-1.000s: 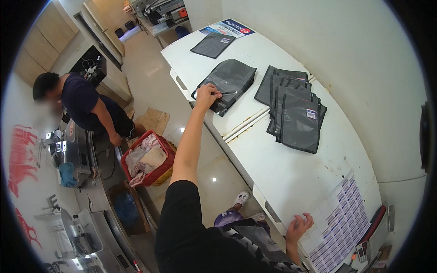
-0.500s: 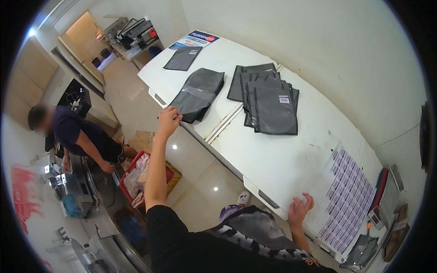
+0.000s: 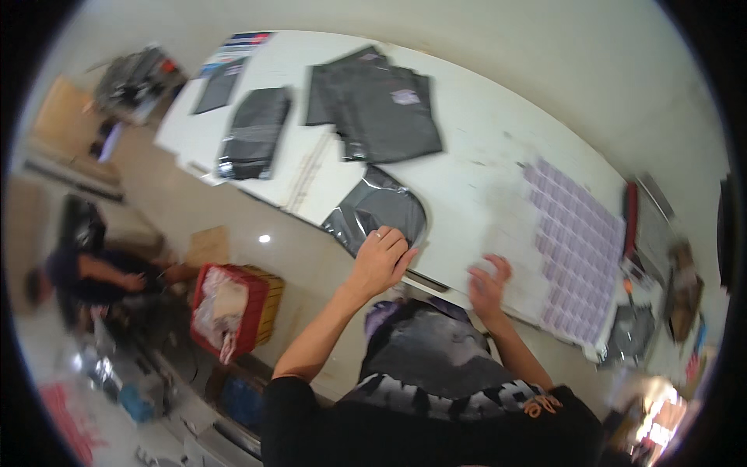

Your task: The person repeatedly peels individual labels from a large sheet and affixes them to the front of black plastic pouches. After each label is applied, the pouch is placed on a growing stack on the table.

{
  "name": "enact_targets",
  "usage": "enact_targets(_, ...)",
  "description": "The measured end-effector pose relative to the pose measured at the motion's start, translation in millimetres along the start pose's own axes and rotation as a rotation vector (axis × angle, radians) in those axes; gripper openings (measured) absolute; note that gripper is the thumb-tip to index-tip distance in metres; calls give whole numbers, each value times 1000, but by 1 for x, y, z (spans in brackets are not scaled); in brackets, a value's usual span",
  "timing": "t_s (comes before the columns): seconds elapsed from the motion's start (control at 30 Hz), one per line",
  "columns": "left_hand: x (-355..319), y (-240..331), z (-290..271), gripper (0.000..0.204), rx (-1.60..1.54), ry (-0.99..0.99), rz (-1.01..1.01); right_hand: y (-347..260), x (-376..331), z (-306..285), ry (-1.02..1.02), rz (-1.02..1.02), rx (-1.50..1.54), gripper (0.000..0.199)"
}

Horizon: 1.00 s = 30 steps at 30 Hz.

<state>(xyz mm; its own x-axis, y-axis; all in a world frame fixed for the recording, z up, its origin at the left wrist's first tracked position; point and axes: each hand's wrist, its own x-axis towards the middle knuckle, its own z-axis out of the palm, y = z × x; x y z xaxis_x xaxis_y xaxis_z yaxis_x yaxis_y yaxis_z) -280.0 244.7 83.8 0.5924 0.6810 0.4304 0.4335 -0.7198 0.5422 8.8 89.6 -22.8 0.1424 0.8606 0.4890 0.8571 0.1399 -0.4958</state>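
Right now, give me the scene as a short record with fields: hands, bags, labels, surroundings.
Left hand: touching a flat dark-grey plastic bag; exact grip unclear
Right hand: open, fingers bent, nothing visible held
Other bags: overlapping dark-grey pile, dark-grey stack, single dark-grey bag farthest left
Labels: purple-and-white patterned sheet, right of right hand
Surface: long white worktop
Left side: red plastic basket, pale contents

Red crate (image 3: pixel 254 317) of meat (image 3: pixel 229 300) near brown cardboard (image 3: pixel 208 244)
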Motion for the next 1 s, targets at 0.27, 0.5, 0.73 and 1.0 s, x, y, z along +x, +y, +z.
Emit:
enact_targets(0.27, 4, 56, 120, 18, -92, -95, 246, -16, 12, -69, 27, -112, 131, 37)
enact_targets(0.5, 10, 91, 130, 38, 40, -79, -153, 58, -5, -138, 29, -88, 240, 37)
enact_targets(0.73, -20, 178, 182, 31, -377, -290, -855, 166, -15, -210, 6, -68, 297, 31)
enact_targets(1.0, -23, 267, 266, 41, -1261, -338, -1183, 204, -32, -257, -13, -76, 395, 26)
